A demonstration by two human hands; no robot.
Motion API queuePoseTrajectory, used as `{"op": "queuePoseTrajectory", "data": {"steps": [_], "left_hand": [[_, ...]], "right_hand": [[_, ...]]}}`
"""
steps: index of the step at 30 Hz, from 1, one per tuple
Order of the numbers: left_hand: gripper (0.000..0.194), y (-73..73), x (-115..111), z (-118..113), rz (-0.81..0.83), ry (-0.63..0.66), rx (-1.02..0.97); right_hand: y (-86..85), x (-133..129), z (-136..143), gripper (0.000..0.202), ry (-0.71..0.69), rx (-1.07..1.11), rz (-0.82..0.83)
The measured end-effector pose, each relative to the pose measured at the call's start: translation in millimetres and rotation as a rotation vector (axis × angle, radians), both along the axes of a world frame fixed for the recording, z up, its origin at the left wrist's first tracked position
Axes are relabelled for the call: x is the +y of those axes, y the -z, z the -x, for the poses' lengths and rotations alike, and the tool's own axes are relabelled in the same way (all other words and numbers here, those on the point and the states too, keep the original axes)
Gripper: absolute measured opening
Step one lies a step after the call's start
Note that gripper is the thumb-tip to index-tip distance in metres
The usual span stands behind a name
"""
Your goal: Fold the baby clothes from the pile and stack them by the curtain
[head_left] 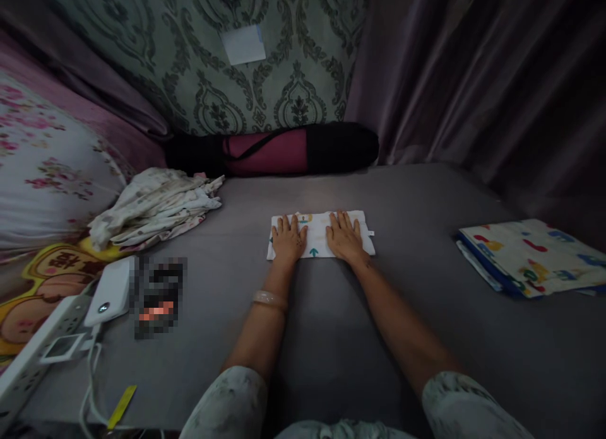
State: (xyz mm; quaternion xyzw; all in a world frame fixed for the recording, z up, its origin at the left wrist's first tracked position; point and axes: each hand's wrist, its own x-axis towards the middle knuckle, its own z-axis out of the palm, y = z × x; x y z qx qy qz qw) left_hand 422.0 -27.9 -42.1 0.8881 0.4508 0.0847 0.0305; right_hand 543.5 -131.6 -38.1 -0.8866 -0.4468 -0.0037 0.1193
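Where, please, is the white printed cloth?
In the head view, the white printed cloth lies centrally on the grey sheet, under the left hand and right hand.

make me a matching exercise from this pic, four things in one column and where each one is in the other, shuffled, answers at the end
Things
1. long bag
2. white printed cloth
3. crumpled cloths
4. folded colourful-print fabric

Places
A. next to the flowered pillow
B. on the right of the grey surface
C. along the patterned wall
D. under the left hand and right hand

Pairs: 1-C, 2-D, 3-A, 4-B
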Motion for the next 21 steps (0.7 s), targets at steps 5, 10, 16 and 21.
{"op": "queuePoseTrajectory", "data": {"steps": [5,10,16,21], "left_hand": [[0.064,-3.3,4.1,8.4,-0.028,-0.041,-0.029],[0.067,2.1,12.5,13.5,0.037,-0.014,-0.033],[0.064,1.8,21.4,21.9,0.003,-0.049,-0.043],[0.066,4.2,24.8,24.0,0.069,-0.030,0.006]], "right_hand": [[4.6,-4.2,-7.2,0.061,0.083,-0.029,-0.013],[6.9,-4.9,-11.3,0.063,0.084,0.004,0.019],[0.8,-15.6,-28.1,0.064,0.161,0.027,-0.015],[7.5,-19.4,-36.1,0.065,0.157,0.043,0.010]]}}
